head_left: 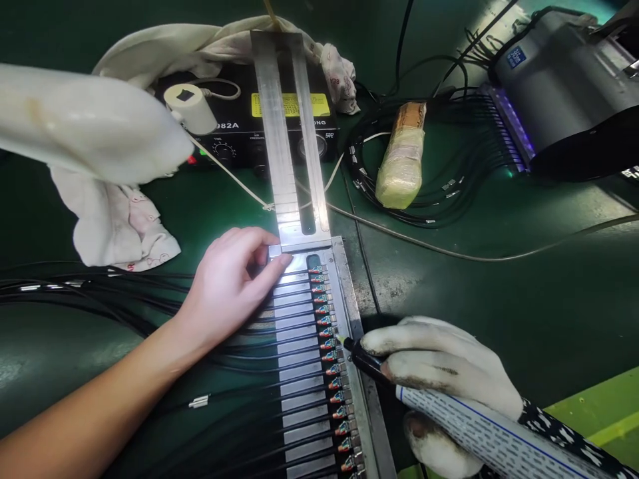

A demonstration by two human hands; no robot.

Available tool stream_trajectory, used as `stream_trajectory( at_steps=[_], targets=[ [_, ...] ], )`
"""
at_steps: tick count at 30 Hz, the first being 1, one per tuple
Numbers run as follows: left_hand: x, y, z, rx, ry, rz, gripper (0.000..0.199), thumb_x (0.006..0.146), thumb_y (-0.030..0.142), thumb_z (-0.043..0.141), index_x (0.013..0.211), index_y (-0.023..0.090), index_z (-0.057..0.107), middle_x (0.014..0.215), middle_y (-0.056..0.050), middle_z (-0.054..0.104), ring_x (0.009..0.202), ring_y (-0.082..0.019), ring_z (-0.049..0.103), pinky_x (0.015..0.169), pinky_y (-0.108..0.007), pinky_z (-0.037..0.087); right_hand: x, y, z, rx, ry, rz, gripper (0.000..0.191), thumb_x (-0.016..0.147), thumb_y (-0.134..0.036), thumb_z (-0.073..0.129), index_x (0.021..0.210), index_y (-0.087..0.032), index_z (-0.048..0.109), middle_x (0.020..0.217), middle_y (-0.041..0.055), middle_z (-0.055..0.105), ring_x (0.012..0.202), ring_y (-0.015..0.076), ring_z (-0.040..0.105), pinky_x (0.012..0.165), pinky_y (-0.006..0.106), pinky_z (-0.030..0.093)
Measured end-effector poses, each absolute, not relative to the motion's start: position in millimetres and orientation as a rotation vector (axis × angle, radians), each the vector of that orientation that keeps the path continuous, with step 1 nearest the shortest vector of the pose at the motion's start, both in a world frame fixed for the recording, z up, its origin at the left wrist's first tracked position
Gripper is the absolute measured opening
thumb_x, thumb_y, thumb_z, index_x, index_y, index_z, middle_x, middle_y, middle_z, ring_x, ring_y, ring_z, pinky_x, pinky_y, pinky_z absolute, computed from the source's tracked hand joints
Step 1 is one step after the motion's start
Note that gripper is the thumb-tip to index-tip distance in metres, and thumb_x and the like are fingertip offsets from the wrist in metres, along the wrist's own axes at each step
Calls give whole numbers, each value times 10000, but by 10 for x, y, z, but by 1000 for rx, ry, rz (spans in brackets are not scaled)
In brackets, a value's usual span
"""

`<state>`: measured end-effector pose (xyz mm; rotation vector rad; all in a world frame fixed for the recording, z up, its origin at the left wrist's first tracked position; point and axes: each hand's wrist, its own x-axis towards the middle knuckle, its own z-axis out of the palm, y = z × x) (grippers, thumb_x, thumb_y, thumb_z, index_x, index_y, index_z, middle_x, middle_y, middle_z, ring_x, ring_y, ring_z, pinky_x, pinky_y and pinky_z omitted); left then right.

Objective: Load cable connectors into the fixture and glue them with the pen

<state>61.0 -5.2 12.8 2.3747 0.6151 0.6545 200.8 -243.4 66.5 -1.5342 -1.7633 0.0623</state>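
A long metal jig (304, 372) runs toward me, with several black cables (299, 313) laid side by side across it. Their ends show small connectors with coloured wires (330, 356) in a row along the right part. My left hand (234, 283), bare, grips the jig's left edge near its far end, thumb on top and fingers curled. In a stained white glove, my right hand (444, 362) is wrapped round a printed white glue tube (479, 426) with a black nozzle. The nozzle's pale tip is at the connectors midway along the row; whether it touches them I cannot tell.
Behind the jig stands a black control box (234, 140), crossed by a slotted metal plate (277, 146). A white lamp arm (90, 126) hangs at left, above cloth (124, 226). A tape-wrapped block (402, 159) lies on coiled cables. A purple-lit lamp unit (564, 93) sits back right.
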Motion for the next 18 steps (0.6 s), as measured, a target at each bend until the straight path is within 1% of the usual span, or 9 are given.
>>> stream_trajectory(
  at_steps=[7,11,18],
  targets=[
    [615,-50,132,2369,617,653,247,892,440,614,929,196,618,736,8,528,712,-157,495,540,-251,371,2044,-2377,641,-1515,-1735,67,166,942,-281,516,940,-163,632,949,55,736,907,183,733,807,288,577],
    [618,-59,144,2356,624,643,260,888,449,609,921,192,625,730,4,527,711,-164,496,537,-259,370,2037,-2388,633,-1515,-1714,80,187,961,-297,508,935,-161,633,949,57,738,906,183,732,809,289,574],
    [611,-63,138,2352,622,643,267,884,458,605,941,197,619,730,3,534,716,-169,502,540,-262,371,2034,-2451,604,-1523,-1715,129,178,934,-313,550,955,-160,639,960,52,732,917,195,727,823,306,575]
  ],
)
